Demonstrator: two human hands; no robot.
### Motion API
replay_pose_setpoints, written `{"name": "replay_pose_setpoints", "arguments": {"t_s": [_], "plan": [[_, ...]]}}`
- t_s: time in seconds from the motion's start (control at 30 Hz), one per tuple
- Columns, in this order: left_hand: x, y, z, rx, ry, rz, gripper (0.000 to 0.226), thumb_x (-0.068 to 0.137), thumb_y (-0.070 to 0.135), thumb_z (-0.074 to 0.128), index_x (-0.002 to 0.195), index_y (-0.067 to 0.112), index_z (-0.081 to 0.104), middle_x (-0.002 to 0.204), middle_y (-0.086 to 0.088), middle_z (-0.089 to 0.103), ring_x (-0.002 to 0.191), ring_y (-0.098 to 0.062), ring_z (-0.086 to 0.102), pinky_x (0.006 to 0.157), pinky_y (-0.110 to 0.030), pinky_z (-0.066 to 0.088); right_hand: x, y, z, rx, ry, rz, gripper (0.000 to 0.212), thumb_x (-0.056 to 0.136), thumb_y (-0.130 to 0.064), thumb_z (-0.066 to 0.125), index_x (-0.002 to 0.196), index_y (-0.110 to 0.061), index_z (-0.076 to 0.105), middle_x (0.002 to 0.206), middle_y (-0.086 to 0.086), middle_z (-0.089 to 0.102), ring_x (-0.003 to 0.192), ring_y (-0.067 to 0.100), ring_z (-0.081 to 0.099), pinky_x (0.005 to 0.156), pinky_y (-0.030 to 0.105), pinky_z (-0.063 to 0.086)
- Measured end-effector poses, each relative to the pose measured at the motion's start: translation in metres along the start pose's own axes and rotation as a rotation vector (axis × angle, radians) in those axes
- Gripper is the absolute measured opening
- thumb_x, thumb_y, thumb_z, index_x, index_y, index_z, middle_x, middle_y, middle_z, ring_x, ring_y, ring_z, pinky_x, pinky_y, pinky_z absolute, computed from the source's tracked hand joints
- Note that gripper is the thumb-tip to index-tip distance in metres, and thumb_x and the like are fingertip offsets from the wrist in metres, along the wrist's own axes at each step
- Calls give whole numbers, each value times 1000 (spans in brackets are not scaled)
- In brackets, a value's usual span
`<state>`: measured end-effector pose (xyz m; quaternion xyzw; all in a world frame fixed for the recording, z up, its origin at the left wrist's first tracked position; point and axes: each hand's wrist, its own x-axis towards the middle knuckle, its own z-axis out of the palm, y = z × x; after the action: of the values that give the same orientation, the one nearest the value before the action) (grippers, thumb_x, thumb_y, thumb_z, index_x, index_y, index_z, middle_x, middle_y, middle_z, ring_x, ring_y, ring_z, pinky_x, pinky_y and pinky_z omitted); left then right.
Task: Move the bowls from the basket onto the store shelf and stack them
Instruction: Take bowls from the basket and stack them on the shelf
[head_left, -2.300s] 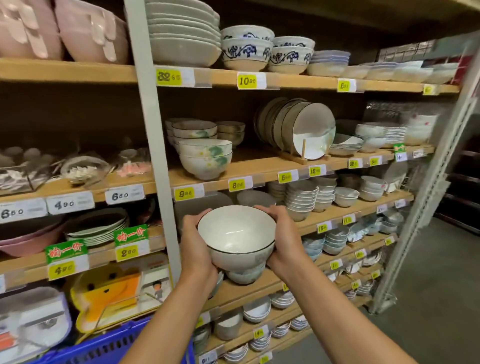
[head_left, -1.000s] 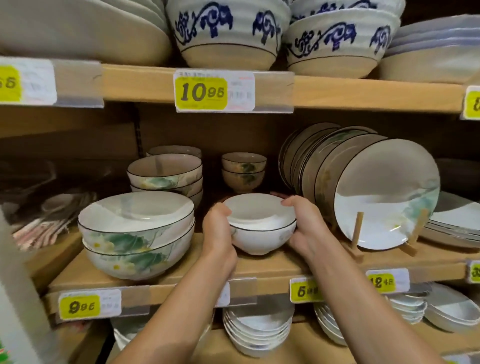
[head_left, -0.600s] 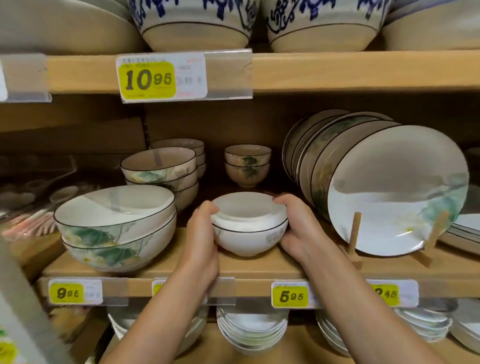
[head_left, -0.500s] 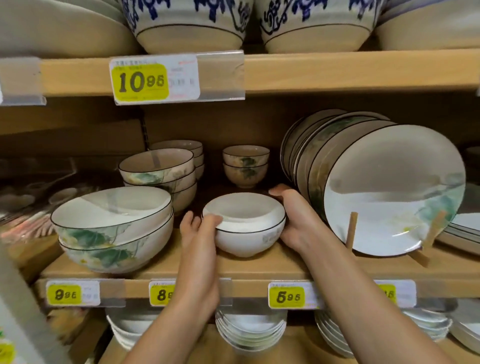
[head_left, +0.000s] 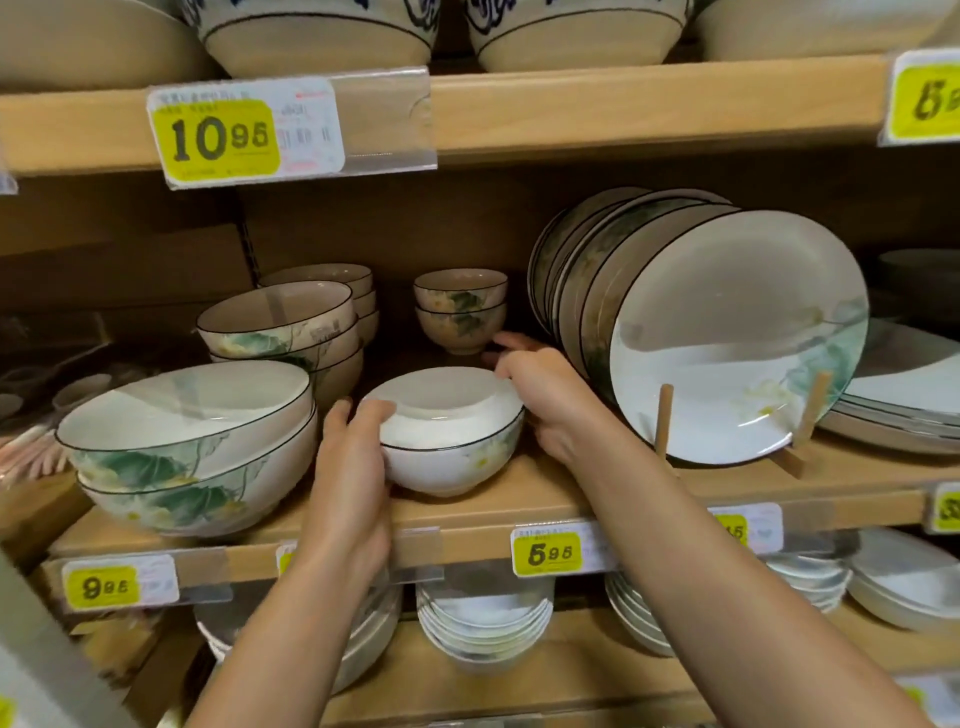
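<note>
The left hand (head_left: 353, 467) is cupping the near left side of the nested bowls (head_left: 452, 436), its fingers (head_left: 340, 413) bent round the wall and the thumb lying against the upper bowl. The right hand (head_left: 550, 400) is resting against the right side of the same pair, its fingers (head_left: 511, 343) stretching nearly straight past the back rim, the thumb touching the top bowl's edge and gripping nothing. Both forearms are reaching up and forward from the bottom of the view, converging on the pair.

The pair is sitting on the wooden shelf (head_left: 545, 499) near its front edge: a plain white bowl is nesting inside a black-rimmed one, standing proud of that rim. Just to the left, two big leaf-painted bowls (head_left: 192, 447) are sitting stacked, with a stack of medium bowls (head_left: 280, 332) behind them. Two small footed cups (head_left: 460, 312) are standing stacked behind the pair, near the right fingertips. To the right, a row of plates (head_left: 727, 338) is leaning upright against wooden pegs (head_left: 664, 421). A yellow 5.95 tag (head_left: 545, 553) is hanging on the shelf lip below the right forearm, and more stacked white bowls (head_left: 483, 618) are sitting on the level underneath
</note>
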<state>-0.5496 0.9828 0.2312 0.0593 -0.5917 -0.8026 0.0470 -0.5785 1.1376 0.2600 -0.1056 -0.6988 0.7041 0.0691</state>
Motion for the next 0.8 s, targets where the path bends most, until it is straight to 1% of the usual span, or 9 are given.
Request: {"name": "replay_pose_setpoints", "arguments": {"t_s": [0.1, 0.17, 0.23, 0.3, 0.4, 0.53, 0.63, 0.7, 0.8], "plan": [[-9, -11, 6, -2, -6, 80, 52, 80, 8, 48, 131, 17, 53, 112, -2, 69, 103, -17, 64, 89, -33, 51, -1, 1, 4, 120, -17, 105, 41, 83, 4, 44, 120, -5, 60, 112, 18, 66, 102, 32, 64, 96, 46, 51], [-4, -9, 10, -32, 2, 78, 47, 78, -1, 40, 119, 13, 58, 107, -6, 68, 102, -23, 62, 92, -38, 50, -2, 3, 4, 168, 5, 119, 43, 81, 7, 42, 118, -3, 61, 112, 20, 66, 101, 34, 65, 94, 47, 52], [1, -4, 12, -67, 4, 57, 41, 77, -5, 37, 107, 10, 60, 100, -9, 67, 97, -26, 60, 93, -38, 47, -1, 5, 3, 186, 19, 115, 44, 81, 6, 42, 120, -2, 59, 113, 21, 65, 102, 34, 65, 94, 48, 52], [3, -4, 14, -87, 5, 41, 37, 77, -6, 35, 102, 9, 58, 94, -8, 66, 91, -24, 58, 84, -34, 48, -1, 4, 3, 189, 34, 113, 41, 82, 7, 42, 119, -2, 57, 112, 21, 64, 101, 34, 64, 93, 49, 52], [3, -6, 13, -84, 15, 65, 39, 78, -5, 35, 106, 8, 58, 94, -7, 66, 89, -22, 58, 75, -30, 47, -3, 3, 4, 196, 36, 120, 38, 82, 7, 43, 115, -1, 58, 111, 22, 64, 101, 35, 64, 94, 50, 52], [3, -9, 14, -94, 28, 72, 49, 82, -1, 38, 126, 9, 57, 111, -9, 68, 99, -21, 61, 83, -30, 49, -4, 0, 4, 204, 23, 127, 39, 81, 7, 42, 113, -4, 62, 112, 21, 65, 102, 34, 63, 94, 48, 52], [9, -5, 15, -110, 30, 13, 39, 82, -1, 40, 113, 8, 62, 105, -10, 69, 98, -26, 63, 79, -32, 53, -5, 8, 5, 260, 73, 104, 35, 82, 3, 42, 106, -9, 65, 104, 16, 67, 95, 30, 64, 83, 41, 56], [16, 2, 17, -144, 18, -71, 30, 85, 3, 46, 109, 4, 64, 106, -17, 70, 102, -32, 65, 90, -41, 53, -11, 20, 5, 266, 113, 36, 29, 81, -1, 43, 95, -16, 64, 95, 7, 67, 90, 24, 64, 68, 32, 54], [23, 5, 18, -110, 50, -53, 31, 89, 14, 54, 117, 2, 63, 114, -19, 68, 105, -29, 64, 96, -42, 49, -19, 35, 4, 192, 104, -85, 44, 83, -3, 41, 120, -25, 53, 109, 3, 63, 100, 18, 61, 68, 27, 50]]}}
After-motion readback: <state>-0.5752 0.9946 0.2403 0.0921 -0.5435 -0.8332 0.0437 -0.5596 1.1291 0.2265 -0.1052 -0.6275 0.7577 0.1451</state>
